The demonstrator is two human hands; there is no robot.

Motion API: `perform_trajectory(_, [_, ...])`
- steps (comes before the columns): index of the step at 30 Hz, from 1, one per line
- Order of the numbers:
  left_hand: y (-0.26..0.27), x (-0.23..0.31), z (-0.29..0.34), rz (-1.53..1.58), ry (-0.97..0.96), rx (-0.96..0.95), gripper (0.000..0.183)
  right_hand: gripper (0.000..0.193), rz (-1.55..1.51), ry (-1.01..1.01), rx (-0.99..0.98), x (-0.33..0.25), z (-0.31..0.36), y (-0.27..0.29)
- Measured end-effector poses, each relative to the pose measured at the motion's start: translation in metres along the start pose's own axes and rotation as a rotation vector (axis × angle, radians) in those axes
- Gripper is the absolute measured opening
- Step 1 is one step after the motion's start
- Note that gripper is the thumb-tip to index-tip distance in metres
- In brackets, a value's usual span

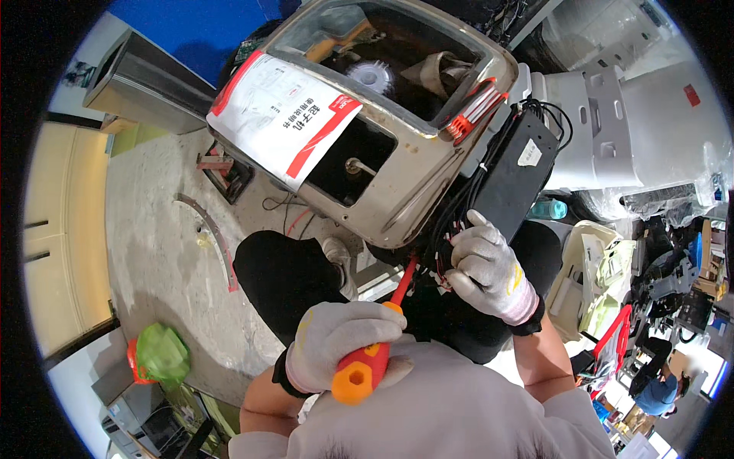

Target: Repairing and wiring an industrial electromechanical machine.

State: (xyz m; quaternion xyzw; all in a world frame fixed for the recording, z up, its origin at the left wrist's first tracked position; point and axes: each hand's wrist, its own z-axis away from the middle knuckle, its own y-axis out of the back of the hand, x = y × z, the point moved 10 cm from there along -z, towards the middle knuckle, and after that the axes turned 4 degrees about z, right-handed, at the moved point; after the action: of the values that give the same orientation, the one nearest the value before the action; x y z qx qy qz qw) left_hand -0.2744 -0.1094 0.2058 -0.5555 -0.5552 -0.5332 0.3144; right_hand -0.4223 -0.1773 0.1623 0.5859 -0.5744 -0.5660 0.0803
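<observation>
My gloved left hand (336, 340) grips the red and orange handle of a screwdriver (361, 373). Its red shaft slants up and away, and the tip reaches a dark spot under the machine housing, where I cannot make out what it touches. My gloved right hand (491, 269) is closed beside a bunch of thin wires (441, 256); whether it pinches any of them is hidden. A beige machine housing (405, 180) with open cutouts stands in front of me. Against its right side rests a black box (520, 157) with black cables coming from it.
On the housing lie a red and white printed sheet (283, 115) and a red-handled tool set (474, 115). White plastic shells (612, 122) are stacked at the right, above a pale tray (589, 279). A curved strip (210, 233) and a green bag (162, 353) lie on the left floor.
</observation>
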Motion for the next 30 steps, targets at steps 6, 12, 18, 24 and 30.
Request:
perform_trajectory(6, [-0.01, -0.004, -0.006, 0.013, 0.008, -0.091, 0.046, 0.022, -0.019, -0.026, 0.018, 0.004, 0.0, -0.001])
perform_trajectory(12, [-0.012, 0.0, -0.03, -0.05, 0.012, -0.052, 0.048, 0.022, -0.036, -0.011, 0.028, 0.003, 0.0, 0.0])
perform_trajectory(18, [-0.008, -0.012, -0.069, -0.082, 0.115, 0.11, 0.033, 0.021, -0.001, -0.021, 0.006, 0.006, 0.007, -0.005])
perform_trajectory(24, [-0.016, -0.013, -0.076, -0.199, 0.144, 0.004, 0.036, 0.021, -0.153, -0.176, 0.036, 0.016, 0.017, -0.01])
perform_trajectory(30, [-0.028, 0.016, -0.072, -0.611, -0.27, 0.001, 0.029, 0.026, -0.055, -0.181, 0.065, 0.013, 0.021, -0.008])
